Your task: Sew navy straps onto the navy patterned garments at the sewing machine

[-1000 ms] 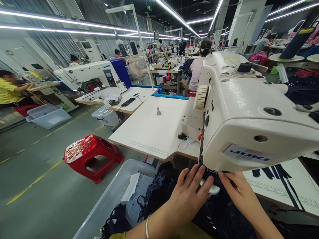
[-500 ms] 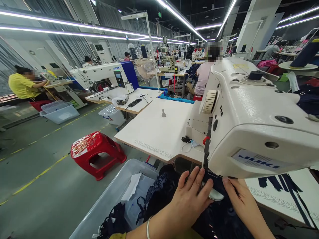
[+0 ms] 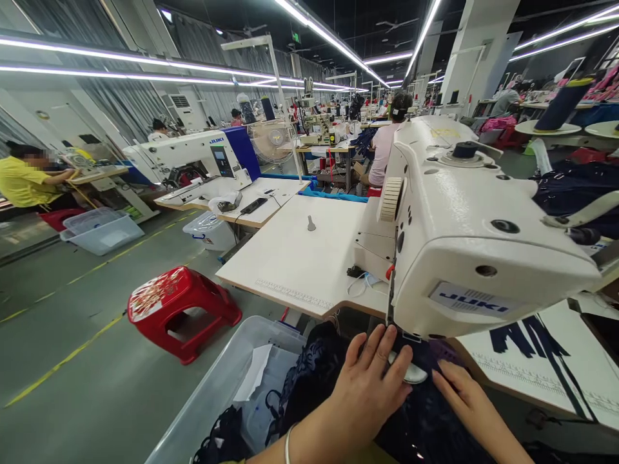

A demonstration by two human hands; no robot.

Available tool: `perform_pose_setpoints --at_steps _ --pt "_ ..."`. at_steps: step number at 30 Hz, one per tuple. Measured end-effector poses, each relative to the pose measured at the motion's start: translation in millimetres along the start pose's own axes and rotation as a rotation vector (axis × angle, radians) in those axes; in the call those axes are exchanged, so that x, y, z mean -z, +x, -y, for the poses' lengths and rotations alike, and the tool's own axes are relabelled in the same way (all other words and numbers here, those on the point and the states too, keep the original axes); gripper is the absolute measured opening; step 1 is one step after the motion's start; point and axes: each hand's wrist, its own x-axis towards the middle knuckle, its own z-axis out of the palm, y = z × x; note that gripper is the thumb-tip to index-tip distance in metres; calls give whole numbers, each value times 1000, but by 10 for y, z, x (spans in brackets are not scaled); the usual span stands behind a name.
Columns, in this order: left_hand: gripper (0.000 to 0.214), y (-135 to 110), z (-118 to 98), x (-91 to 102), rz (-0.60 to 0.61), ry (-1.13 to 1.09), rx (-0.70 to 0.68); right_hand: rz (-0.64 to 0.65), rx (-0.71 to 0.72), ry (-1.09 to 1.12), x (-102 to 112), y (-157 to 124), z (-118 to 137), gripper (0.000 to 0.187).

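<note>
A white JUKI sewing machine [image 3: 483, 238] stands before me, its head over a dark navy garment [image 3: 420, 419]. My left hand [image 3: 362, 386] lies on the garment just left of the needle area, fingers stretched and a little apart. Beneath those fingers shows part of a rounded metal plate [image 3: 414, 374]. Right of the plate, my right hand [image 3: 467, 393] pinches the navy cloth between thumb and fingers. The machine head hides the needle and the stitching spot.
Below left stands a clear plastic bin [image 3: 203, 399] with dark lace pieces. A red stool [image 3: 188, 309] is on the floor beyond it. Dark strips [image 3: 532, 341] lie on the right table; a small grey metal piece [image 3: 311, 223] rests on the left tabletop. Co-workers sit farther off.
My right hand has slid slightly down, away from the machine head, uncovering a purplish bit behind it. My left hand stays on the garment. The whole view has shifted slightly.
</note>
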Motion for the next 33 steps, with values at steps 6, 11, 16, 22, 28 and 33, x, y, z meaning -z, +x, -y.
perform_pose_setpoints --at_steps 6,11,16,22,28,33 --pt "32 24 50 25 -116 -97 63 112 -114 56 392 -195 -84 31" --pt "22 -77 365 93 -341 -136 191 62 -223 188 758 -288 428 34" --pt "22 -128 714 83 -319 4 331 -13 165 -84 510 -24 973 19" --pt "41 -73 453 121 -62 36 -171 -354 600 -621 120 249 1163 28" --pt "42 16 145 149 91 61 -343 -405 511 -684 111 205 1127 29" --pt "41 13 93 112 42 62 -304 -475 613 -762 75 186 1163 24"
